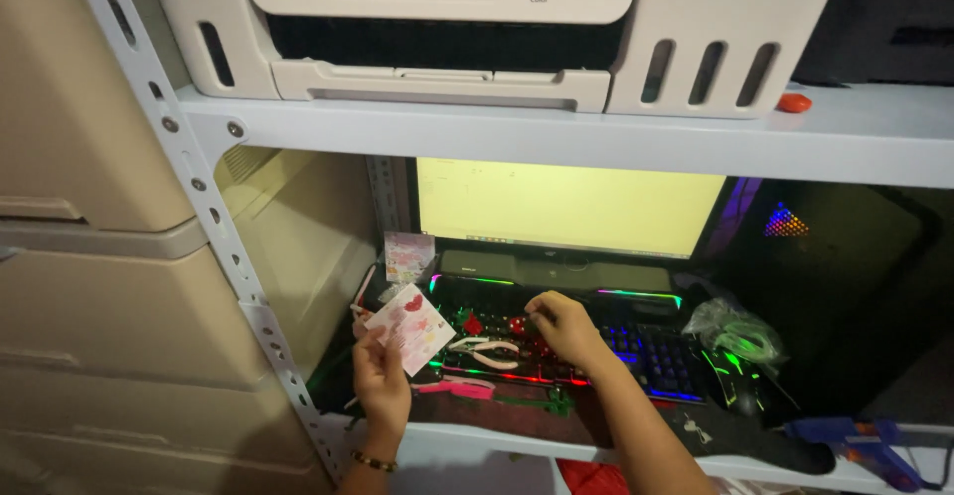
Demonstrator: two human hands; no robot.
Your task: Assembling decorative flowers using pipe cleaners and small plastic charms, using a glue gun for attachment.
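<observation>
The left hand (pixel 383 381) is pinching a card (pixel 409 328) — fingers closed on its edge. The right hand (pixel 564 326) is curling over the keyboard (pixel 636 351), its grip unclear — steadier with slow fingers.

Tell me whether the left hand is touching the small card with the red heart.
Touching. The head view shows the left hand gripping the card by its lower edge, fingers overlapping it, no gap.

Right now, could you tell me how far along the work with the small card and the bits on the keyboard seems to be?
Early, it seems. The left hand has a grip on a small white card with red and pink shapes. The right hand reaches among small red pieces on the backlit keyboard. White-handled pliers lie untouched.
</observation>
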